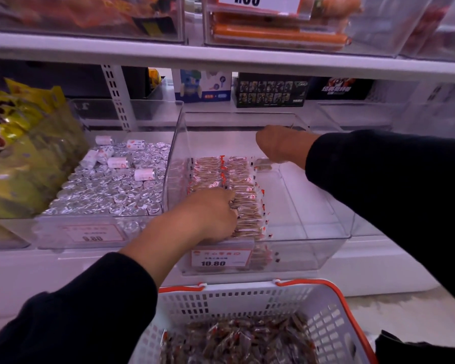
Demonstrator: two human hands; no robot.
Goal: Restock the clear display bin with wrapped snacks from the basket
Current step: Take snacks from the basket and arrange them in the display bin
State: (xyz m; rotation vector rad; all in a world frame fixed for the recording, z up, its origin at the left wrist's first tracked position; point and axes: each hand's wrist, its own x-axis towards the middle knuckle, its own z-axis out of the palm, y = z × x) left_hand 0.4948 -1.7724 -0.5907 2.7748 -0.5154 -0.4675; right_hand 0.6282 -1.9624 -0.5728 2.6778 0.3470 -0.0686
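Left hand (210,214) grip curled on wrapped snacks (243,195); right hand (279,145) grip pinching one snack (263,164).

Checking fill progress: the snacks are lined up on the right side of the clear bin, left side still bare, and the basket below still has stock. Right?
Not quite. The head view shows the wrapped snacks lined up on the left side of the clear bin, with the right side bare. The basket below does still hold stock.
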